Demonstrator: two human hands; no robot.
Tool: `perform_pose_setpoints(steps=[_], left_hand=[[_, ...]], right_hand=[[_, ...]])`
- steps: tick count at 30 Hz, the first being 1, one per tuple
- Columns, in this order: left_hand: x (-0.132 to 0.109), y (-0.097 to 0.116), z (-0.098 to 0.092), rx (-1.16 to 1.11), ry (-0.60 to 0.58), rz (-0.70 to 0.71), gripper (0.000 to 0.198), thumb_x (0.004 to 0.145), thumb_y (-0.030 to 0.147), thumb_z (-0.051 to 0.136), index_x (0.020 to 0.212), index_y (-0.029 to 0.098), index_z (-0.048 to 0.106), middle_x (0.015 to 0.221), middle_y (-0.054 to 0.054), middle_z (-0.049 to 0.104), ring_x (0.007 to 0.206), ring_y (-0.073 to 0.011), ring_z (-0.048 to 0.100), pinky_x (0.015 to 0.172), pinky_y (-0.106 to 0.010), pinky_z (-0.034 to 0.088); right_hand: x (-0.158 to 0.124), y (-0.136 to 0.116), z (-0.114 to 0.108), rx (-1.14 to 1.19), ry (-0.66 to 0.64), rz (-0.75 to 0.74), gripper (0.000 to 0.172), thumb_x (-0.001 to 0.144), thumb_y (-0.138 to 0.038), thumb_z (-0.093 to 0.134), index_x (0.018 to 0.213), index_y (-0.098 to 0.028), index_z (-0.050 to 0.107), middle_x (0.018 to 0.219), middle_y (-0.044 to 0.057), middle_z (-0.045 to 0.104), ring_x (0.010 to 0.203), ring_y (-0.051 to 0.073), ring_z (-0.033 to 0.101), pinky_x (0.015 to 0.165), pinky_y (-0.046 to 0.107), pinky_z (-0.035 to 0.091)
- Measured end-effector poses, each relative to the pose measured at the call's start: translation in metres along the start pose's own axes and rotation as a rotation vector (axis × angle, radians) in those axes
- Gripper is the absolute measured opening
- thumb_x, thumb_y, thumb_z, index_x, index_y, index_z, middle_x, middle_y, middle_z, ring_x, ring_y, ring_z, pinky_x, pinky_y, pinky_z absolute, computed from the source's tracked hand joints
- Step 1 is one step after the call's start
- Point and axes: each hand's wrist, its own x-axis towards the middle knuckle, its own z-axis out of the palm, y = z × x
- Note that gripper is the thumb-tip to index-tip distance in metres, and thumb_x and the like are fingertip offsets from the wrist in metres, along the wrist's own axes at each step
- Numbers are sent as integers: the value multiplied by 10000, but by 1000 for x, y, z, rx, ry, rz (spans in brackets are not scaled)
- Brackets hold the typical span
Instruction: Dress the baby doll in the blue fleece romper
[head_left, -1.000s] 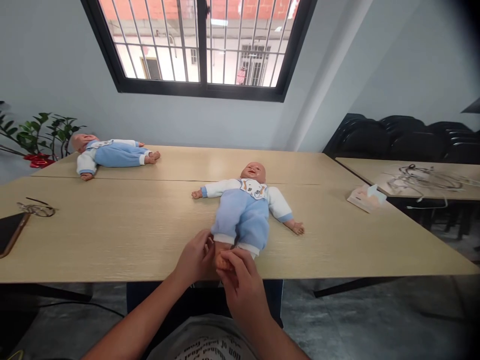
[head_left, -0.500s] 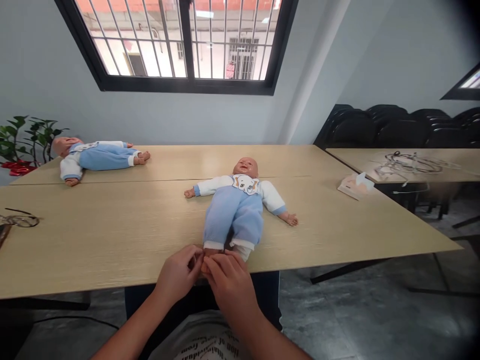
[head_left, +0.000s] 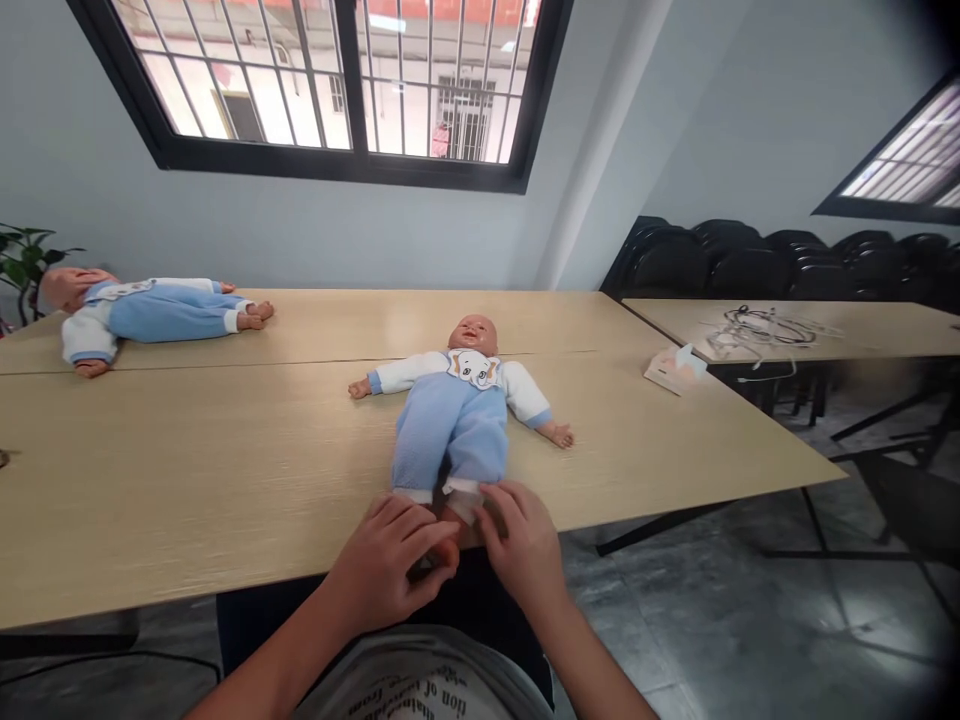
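Note:
A baby doll in blue trousers and a white top lies on its back on the table, arms spread, its feet toward me at the front edge. My left hand is closed around one of the doll's feet, which its fingers partly hide. At the other trouser cuff, my right hand has its fingers bent against the white cuff or sock; whether they pinch the fabric cannot be made out. The doll's lower legs are partly covered by my hands.
A second, similar doll lies at the back left beside a plant. A tissue box stands on the right. Cables lie on another table, with stacked black chairs behind.
My right hand has moved right, from the foot near my left hand to the other leg. My left hand now wraps the foot. The view has turned slightly to the right.

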Motion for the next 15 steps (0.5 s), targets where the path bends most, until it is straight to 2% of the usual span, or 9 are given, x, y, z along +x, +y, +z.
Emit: perform_pose_setpoints(steps=[2, 5, 8, 12, 15], left_hand=[[2, -2, 5, 52, -45, 87, 396, 899, 340, 735, 1279, 293, 632, 1026, -38, 721, 974, -244, 636, 945, -451, 439], [2, -9, 14, 97, -50, 166, 360, 898, 368, 767, 1230, 292, 652, 996, -17, 728, 949, -225, 642, 963, -448, 421], [0, -12, 21, 96, 26, 139, 290, 897, 378, 774, 1141, 267, 661, 956, -10, 732, 910, -218, 642, 923, -426, 428], [-3, -11, 26, 112, 133, 129, 244, 925, 342, 745, 1109, 224, 635, 907, -15, 745, 849, -210, 655, 894, -415, 451], [-7, -10, 28, 105, 179, 145, 262, 939, 343, 727, 1137, 211, 617, 881, -19, 750, 800, -195, 681, 893, -411, 478]], right_hand=[[-1, 13, 7, -86, -8, -38, 152, 1013, -228, 590, 1125, -181, 682, 1019, 95, 733, 914, 231, 671, 812, 377, 535], [2, 16, 11, -130, 25, -82, 118, 1013, -191, 589, 1046, -186, 703, 907, 69, 748, 822, 202, 666, 763, 347, 504], [1, 3, 9, -79, 57, -112, 89, 992, -175, 612, 972, -188, 698, 819, 50, 729, 770, 185, 654, 738, 332, 487], [-16, -18, 5, 56, -19, -167, 144, 988, -163, 597, 864, -203, 657, 670, 0, 642, 632, 156, 594, 623, 303, 430], [-26, -19, 6, 96, -30, -108, 164, 1017, -186, 552, 893, -200, 658, 679, -2, 645, 601, 143, 596, 577, 286, 420]])
